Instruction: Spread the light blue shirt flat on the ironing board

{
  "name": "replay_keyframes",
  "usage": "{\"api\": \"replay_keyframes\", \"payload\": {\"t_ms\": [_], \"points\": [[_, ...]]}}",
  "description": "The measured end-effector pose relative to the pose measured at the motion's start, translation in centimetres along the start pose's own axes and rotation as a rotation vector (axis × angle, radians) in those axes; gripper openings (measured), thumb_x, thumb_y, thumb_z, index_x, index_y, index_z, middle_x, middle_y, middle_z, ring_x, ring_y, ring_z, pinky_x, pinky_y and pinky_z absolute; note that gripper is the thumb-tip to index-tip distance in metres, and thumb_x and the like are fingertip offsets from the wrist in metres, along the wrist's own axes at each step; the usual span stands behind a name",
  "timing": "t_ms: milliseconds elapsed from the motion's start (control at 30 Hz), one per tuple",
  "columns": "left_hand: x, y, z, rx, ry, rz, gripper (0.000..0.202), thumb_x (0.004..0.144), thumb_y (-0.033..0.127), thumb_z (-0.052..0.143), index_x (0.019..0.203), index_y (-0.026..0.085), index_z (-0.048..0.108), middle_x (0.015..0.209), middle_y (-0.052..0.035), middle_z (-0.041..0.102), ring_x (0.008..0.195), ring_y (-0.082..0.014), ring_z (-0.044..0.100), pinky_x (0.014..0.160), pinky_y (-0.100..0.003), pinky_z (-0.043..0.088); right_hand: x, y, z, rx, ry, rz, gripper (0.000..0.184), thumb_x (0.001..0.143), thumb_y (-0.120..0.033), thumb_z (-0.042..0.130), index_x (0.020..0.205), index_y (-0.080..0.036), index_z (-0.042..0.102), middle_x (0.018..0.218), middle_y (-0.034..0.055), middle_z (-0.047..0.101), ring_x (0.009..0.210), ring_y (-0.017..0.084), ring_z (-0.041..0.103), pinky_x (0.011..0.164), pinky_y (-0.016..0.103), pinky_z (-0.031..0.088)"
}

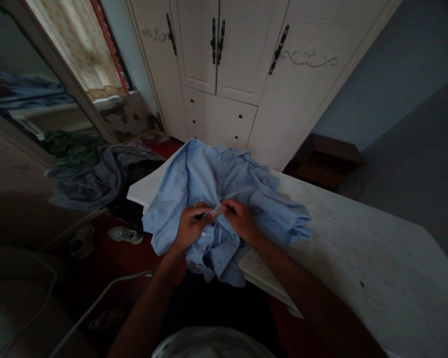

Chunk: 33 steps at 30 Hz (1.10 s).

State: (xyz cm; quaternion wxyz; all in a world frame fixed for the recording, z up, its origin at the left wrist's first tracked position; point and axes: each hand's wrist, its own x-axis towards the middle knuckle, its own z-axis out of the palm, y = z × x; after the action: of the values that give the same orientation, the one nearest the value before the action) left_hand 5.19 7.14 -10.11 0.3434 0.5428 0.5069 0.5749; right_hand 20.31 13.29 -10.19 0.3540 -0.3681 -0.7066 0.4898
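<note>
A light blue button-up shirt (201, 169) lies spread over the table, its collar away from me and its lower hem hanging past the near edge. My left hand (194, 223) pinches the shirt's front placket, with a ring on one finger. Close against it, my right hand (239, 218) grips the other side of the placket, fingertips almost meeting the left ones. Above the hands the front is closed with buttons; below them the two edges hang apart, and a white button (204, 234) shows. Whatever sits between my fingertips is hidden.
The white table (358, 238) stretches to the right. A white wardrobe (224, 114) stands behind it. At left are a heap of grey and green clothes (93, 174), a mirror (33, 84), a sneaker (126, 234) and a white cable (104, 291). A brown cabinet (330, 149) stands back right.
</note>
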Motion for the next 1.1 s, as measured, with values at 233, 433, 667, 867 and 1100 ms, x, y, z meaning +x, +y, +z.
{"api": "replay_keyframes", "payload": {"t_ms": [233, 433, 667, 867, 1100], "points": [[0.3, 0.2, -0.5, -0.060, -0.032, -0.091, 0.027, 0.074, 0.041, 0.073, 0.067, 0.015, 0.071, 0.062, -0.0004, 0.055, 0.059, -0.0097, 0.047, 0.055, -0.023, 0.037, 0.0, -0.1, 0.3, -0.002, 0.035, -0.011, 0.023, 0.081, -0.040, 0.054, 0.075, -0.018, 0.059, 0.068, -0.0009, 0.056, 0.065, 0.013, 0.050, 0.064, 0.026, 0.040], [0.4, -0.2, -0.8, -0.131, -0.041, -0.163, 0.032, 0.071, 0.045, 0.074, 0.068, 0.013, 0.069, 0.062, 0.0003, 0.054, 0.058, -0.0091, 0.046, 0.055, -0.021, 0.036, 0.2, 0.2, 0.5, 0.069, 0.061, -0.010, 0.027, 0.078, -0.044, 0.060, 0.073, -0.018, 0.061, 0.066, -0.0010, 0.057, 0.063, 0.013, 0.050, 0.061, 0.025, 0.041], [0.8, -0.3, -0.3, -0.140, -0.011, -0.241, 0.037, 0.070, 0.051, 0.072, 0.072, 0.014, 0.068, 0.061, 0.0007, 0.056, 0.057, -0.0095, 0.046, 0.054, -0.021, 0.035, 0.1, 0.6, 0.4, 0.176, 0.033, 0.009, 0.028, 0.072, -0.044, 0.069, 0.074, -0.017, 0.062, 0.067, -0.0017, 0.057, 0.060, 0.011, 0.050, 0.057, 0.023, 0.040], [1.1, -0.8, 0.1, -0.063, 0.021, -0.202, 0.040, 0.072, 0.053, 0.068, 0.068, 0.014, 0.065, 0.057, 0.0025, 0.048, 0.055, -0.0088, 0.039, 0.053, -0.021, 0.032, -0.2, 0.3, 0.9, 0.083, 0.085, -0.028, 0.021, 0.075, -0.037, 0.065, 0.074, -0.017, 0.060, 0.066, -0.0019, 0.057, 0.059, 0.011, 0.051, 0.057, 0.023, 0.040], [0.6, -0.8, -0.1, -0.115, 0.116, -0.167, 0.037, 0.075, 0.051, 0.066, 0.069, 0.015, 0.062, 0.060, 0.0020, 0.049, 0.057, -0.0095, 0.041, 0.055, -0.021, 0.033, 0.1, 0.4, 0.3, 0.171, 0.078, 0.029, 0.020, 0.070, -0.036, 0.061, 0.068, -0.018, 0.053, 0.063, -0.0032, 0.048, 0.057, 0.010, 0.044, 0.055, 0.023, 0.035]]}}
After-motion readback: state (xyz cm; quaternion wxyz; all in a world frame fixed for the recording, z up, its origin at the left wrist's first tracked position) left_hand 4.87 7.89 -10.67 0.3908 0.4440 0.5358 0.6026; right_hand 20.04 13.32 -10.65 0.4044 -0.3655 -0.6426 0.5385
